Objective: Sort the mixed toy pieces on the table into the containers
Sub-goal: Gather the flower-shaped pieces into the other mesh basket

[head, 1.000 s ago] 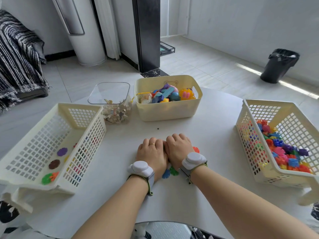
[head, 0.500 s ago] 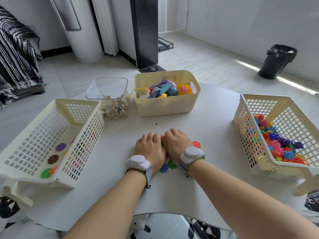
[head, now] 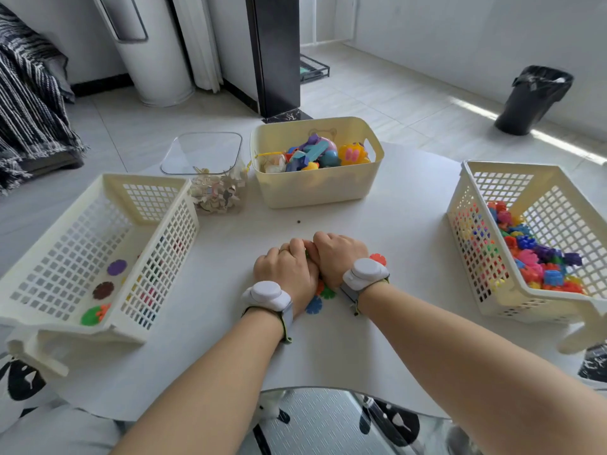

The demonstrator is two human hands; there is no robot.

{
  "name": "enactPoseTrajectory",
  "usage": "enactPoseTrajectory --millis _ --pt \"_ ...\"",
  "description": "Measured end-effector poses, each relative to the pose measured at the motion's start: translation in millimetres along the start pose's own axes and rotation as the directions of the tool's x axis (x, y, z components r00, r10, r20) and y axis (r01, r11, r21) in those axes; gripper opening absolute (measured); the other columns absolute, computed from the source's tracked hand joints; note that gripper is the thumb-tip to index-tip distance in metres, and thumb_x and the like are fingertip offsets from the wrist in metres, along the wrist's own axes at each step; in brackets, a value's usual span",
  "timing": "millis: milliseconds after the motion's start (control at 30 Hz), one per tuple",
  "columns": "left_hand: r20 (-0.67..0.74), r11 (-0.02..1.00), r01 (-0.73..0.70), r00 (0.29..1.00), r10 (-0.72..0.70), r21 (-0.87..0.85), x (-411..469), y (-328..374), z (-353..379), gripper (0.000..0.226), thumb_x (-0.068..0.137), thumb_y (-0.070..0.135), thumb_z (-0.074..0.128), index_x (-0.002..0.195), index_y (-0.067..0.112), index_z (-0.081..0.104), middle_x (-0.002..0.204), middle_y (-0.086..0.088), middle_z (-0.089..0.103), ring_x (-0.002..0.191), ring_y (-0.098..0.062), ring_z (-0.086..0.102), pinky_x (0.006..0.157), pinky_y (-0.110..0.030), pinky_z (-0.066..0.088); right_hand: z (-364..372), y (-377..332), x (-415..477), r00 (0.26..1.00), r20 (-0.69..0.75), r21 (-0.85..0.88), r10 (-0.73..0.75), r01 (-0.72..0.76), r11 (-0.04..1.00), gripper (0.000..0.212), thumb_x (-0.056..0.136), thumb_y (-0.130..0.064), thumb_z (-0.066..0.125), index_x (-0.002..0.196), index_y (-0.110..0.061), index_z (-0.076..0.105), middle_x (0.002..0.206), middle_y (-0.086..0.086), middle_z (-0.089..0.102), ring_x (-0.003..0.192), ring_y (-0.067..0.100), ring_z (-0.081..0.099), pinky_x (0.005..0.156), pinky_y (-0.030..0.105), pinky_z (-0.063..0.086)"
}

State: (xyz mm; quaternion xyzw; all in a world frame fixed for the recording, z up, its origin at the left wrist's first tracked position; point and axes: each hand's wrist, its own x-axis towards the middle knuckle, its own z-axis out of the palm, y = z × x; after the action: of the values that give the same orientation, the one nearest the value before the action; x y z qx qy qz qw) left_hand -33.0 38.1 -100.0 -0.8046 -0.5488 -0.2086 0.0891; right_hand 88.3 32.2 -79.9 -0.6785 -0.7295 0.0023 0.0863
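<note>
Left hand (head: 289,270) and right hand (head: 338,257) sit pressed together, knuckles up, cupped over a little pile of flower discs (head: 314,305) mid-counter (head: 394,224). I can't tell if the fingers actually grip any. A few discs poke out around the wrists, so I'd rake those in, scoop low, then carry everything to the left basket (head: 157,257), where matching discs lie.

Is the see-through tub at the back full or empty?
Partly full: the clear tub holds a low heap of pale pieces at its bottom; above them it is bare.
</note>
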Motion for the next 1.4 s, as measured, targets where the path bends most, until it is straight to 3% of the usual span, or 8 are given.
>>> enactPoseTrajectory --millis 367,567,900,967,1033,1100,1300,1400 --pt "0.0 0.998 0.015 1.0 -0.015 0.053 2.4 2.3 -3.0 0.025 0.077 0.028 0.036 0.069 0.013 0.055 0.051 -0.002 0.057 0.043 -0.025 0.051 0.045 -0.022 0.023 -2.3 2.1 2.6 0.996 0.019 0.076 0.088 -0.089 0.993 0.045 0.099 -0.049 0.025 0.074 -0.015 0.038 0.056 -0.005 0.037 0.06 0.026 0.045 0.05 0.027 0.027" --pt "0.019 0.999 -0.004 1.0 0.003 0.045 3.1 1.2 -1.7 0.025 0.077 0.025 0.037 0.061 0.015 0.053 0.048 -0.002 0.053 0.043 -0.025 0.052 0.044 -0.022 0.021 -0.3 1.1 7.7 0.996 0.071 0.038 0.054 -0.057 0.998 0.046 0.1 -0.047 0.023 0.074 -0.015 0.043 0.072 -0.001 0.048 0.066 0.025 0.046 0.058 0.03 0.034" --pt "0.119 1.0 0.026 0.992 -0.027 0.009 9.0 0.8 -10.2 0.031 0.081 0.03 0.036 0.057 0.018 0.051 0.038 0.0 0.046 0.028 -0.024 0.043 0.045 -0.016 0.008 2.9 1.5 8.6 0.997 0.033 0.014 0.067 -0.067 0.998 0.05 0.099 -0.049 0.023 0.065 -0.016 0.036 0.062 -0.003 0.043 0.062 0.024 0.046 0.057 0.029 0.031" --pt "0.157 0.999 -0.01 0.988 0.002 0.047 10.7 -0.7 -13.9 0.031 0.087 0.029 0.034 0.067 0.015 0.054 0.049 -0.002 0.053 0.041 -0.025 0.054 0.046 -0.018 0.008 0.4 1.0 8.1 0.996 0.045 0.035 0.073 -0.075 0.997 0.052 0.099 -0.049 0.023 0.059 -0.017 0.027 0.057 -0.004 0.036 0.063 0.026 0.044 0.058 0.028 0.029" --pt "0.221 1.0 -0.029 0.975 0.03 -0.009 10.5 -1.6 -11.8 0.033 0.097 0.032 0.029 0.088 0.015 0.056 0.075 -0.006 0.059 0.068 -0.029 0.062 0.051 -0.025 0.024 -2.3 2.1 7.5 0.996 0.035 0.052 0.079 -0.081 0.995 0.052 0.099 -0.049 0.023 0.058 -0.018 0.026 0.057 -0.004 0.036 0.063 0.026 0.043 0.059 0.028 0.029" --pt "0.27 0.998 0.009 0.963 0.008 -0.061 11.7 -2.4 -14.7 0.037 0.099 0.035 0.026 0.097 0.015 0.057 0.09 -0.007 0.061 0.08 -0.031 0.061 0.061 -0.03 0.032 -7.5 2.0 8.6 0.996 0.026 0.065 0.09 -0.091 0.994 0.052 0.099 -0.05 0.024 0.057 -0.019 0.028 0.062 -0.003 0.043 0.063 0.026 0.045 0.059 0.028 0.031" --pt "0.304 0.988 0.088 0.952 -0.045 -0.129 22.4 -7.0 -40.3 0.044 0.099 0.039 0.021 0.096 0.016 0.058 0.095 -0.011 0.066 0.088 -0.036 0.061 0.072 -0.034 0.043 -24.0 -6.4 10.6 0.99 -0.029 0.08 0.135 -0.132 0.988 0.053 0.098 -0.05 0.028 0.055 -0.019 0.032 0.064 -0.001 0.047 0.062 0.028 0.044 0.057 0.027 0.031" --pt "0.226 0.985 0.138 0.968 -0.111 -0.105 28.5 -6.1 -54.2 0.044 0.099 0.04 0.023 0.091 0.017 0.06 0.091 -0.012 0.067 0.084 -0.035 0.061 0.07 -0.034 0.041 -41.2 -13.4 11.2 0.991 -0.063 0.1 0.116 -0.109 0.989 0.052 0.098 -0.05 0.028 0.06 -0.018 0.043 0.065 0.0 0.051 0.061 0.027 0.047 0.055 0.027 0.034"
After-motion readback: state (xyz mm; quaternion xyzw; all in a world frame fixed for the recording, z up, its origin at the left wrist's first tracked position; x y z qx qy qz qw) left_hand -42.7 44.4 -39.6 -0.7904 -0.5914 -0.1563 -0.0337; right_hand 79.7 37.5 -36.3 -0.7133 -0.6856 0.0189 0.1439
